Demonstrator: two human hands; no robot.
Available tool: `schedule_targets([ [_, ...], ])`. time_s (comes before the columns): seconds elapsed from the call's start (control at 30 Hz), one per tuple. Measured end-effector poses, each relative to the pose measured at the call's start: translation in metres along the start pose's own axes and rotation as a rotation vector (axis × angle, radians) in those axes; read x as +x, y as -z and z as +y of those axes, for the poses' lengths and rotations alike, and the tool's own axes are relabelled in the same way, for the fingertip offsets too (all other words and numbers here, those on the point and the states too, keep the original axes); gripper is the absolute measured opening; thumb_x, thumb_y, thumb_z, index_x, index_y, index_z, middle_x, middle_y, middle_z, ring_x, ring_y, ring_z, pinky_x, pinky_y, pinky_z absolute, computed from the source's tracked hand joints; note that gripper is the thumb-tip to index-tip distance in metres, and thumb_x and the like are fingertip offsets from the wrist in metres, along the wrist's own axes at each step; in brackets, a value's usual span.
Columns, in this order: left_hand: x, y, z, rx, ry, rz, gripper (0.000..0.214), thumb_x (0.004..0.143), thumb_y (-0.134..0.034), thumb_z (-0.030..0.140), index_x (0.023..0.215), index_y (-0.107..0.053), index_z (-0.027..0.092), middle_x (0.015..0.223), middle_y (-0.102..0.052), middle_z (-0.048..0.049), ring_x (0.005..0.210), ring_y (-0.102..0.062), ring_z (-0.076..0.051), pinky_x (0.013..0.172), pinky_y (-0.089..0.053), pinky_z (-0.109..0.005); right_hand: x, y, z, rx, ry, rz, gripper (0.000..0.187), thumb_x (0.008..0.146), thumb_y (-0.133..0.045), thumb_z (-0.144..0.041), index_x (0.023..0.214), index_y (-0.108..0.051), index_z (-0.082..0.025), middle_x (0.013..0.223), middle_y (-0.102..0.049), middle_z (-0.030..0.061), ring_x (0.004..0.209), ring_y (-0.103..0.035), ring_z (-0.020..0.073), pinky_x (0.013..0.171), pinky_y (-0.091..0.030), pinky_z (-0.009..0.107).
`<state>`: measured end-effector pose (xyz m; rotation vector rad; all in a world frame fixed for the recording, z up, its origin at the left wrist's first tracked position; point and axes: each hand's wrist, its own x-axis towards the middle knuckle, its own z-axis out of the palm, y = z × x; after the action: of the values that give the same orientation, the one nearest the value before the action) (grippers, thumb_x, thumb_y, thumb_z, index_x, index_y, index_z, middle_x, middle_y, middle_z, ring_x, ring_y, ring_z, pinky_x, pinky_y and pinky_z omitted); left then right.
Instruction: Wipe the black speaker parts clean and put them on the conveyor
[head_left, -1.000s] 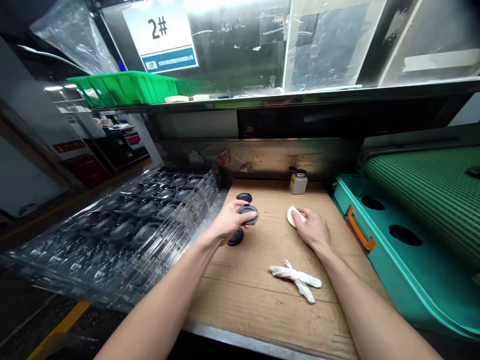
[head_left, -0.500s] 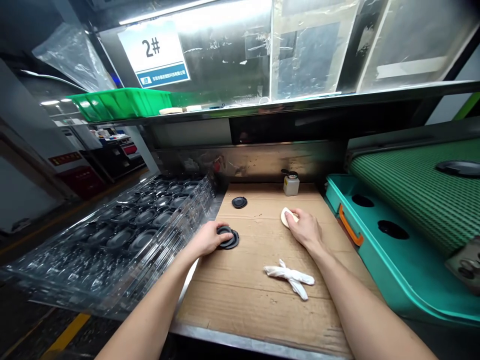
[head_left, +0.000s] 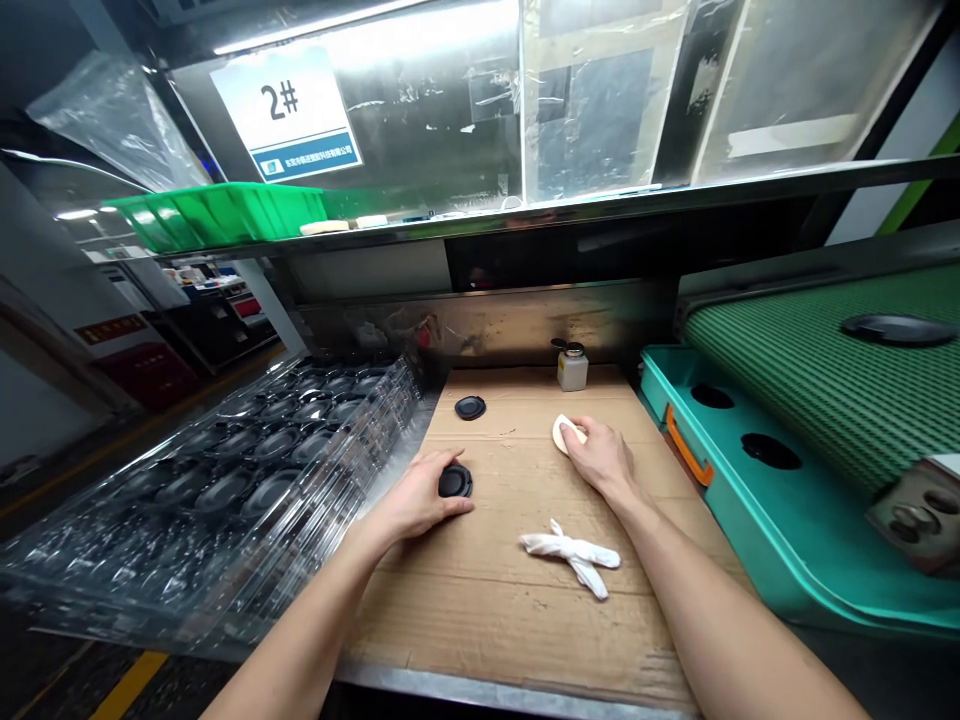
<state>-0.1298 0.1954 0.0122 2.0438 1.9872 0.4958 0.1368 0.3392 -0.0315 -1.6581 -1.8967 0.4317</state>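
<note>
Left hand (head_left: 417, 496) – spread around the black disc (head_left: 456, 482) on the cardboard (head_left: 465, 610), maybe to steady it | right hand (head_left: 602, 456) – pinching the pale pad (head_left: 562, 434) by one side, likely so the rest stays free

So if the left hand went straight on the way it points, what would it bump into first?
Most likely the nearer black disc, lying between the thumb and fingers of the left hand. Whether they already touch it is hard to tell.
</note>
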Motion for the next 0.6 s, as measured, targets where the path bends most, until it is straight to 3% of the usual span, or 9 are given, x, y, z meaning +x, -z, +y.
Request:
schedule_targets([
  [0.17, -0.004, -0.002, 0.008, 0.030, -0.074, 0.029, 0.056, 0.076, -0.062, 0.043, 0.128, -0.054, 0.020, 0.125, -0.059, -0.0074, 0.118, -0.049, -0.025, 0.105, -0.033, -0.037, 0.002, -0.001, 0.000, -0.005, 0.006, -0.007, 0.042, 0.086, -0.041, -0.056, 0.110, -0.065, -0.033, 0.098, -0.071, 0.0033, 0.092, -0.064, 0.0232, 0.071, -0.042, 0.029],
  [0.3, -0.018, 0.001, 0.000, 0.019, -0.054, -0.041, 0.063, 0.075, -0.062, 0.040, 0.134, -0.047, 0.023, 0.133, -0.054, -0.0085, 0.125, -0.045, -0.028, 0.108, -0.031, -0.040, 0.000, 0.001, -0.003, -0.010, 0.003, -0.015, 0.040, 0.088, -0.041, -0.053, 0.112, -0.064, -0.031, 0.097, -0.071, 0.0049, 0.091, -0.064, 0.0224, 0.072, -0.043, 0.028],
  [0.4, -0.011, 0.009, 0.000, 0.056, -0.021, -0.072, 0.075, 0.071, -0.065, 0.048, 0.139, -0.041, 0.029, 0.141, -0.046, -0.0081, 0.131, -0.039, -0.032, 0.110, -0.029, -0.045, -0.001, 0.004, -0.006, -0.008, -0.002, -0.036, 0.040, 0.089, -0.039, -0.051, 0.112, -0.063, -0.031, 0.097, -0.071, 0.0055, 0.089, -0.065, 0.0226, 0.073, -0.043, 0.030],
  [0.5, 0.022, 0.020, 0.039, 0.100, -0.115, 0.011, 0.079, 0.071, -0.064, 0.054, 0.141, -0.037, 0.030, 0.147, -0.038, -0.0070, 0.135, -0.033, -0.033, 0.111, -0.027, -0.046, 0.001, 0.007, -0.009, -0.011, 0.001, -0.035, 0.040, 0.090, -0.036, -0.051, 0.111, -0.062, -0.030, 0.096, -0.071, 0.0059, 0.088, -0.066, 0.0240, 0.073, -0.045, 0.032],
  [0.6, 0.068, 0.028, 0.124, 0.053, -0.355, 0.086, 0.060, 0.083, -0.051, 0.050, 0.138, -0.041, 0.028, 0.141, -0.046, -0.0061, 0.129, -0.041, -0.027, 0.108, -0.031, -0.039, 0.001, 0.013, -0.012, -0.003, 0.005, -0.026, 0.039, 0.090, -0.036, -0.047, 0.109, -0.063, -0.026, 0.094, -0.071, 0.0079, 0.087, -0.066, 0.0258, 0.074, -0.046, 0.034],
])
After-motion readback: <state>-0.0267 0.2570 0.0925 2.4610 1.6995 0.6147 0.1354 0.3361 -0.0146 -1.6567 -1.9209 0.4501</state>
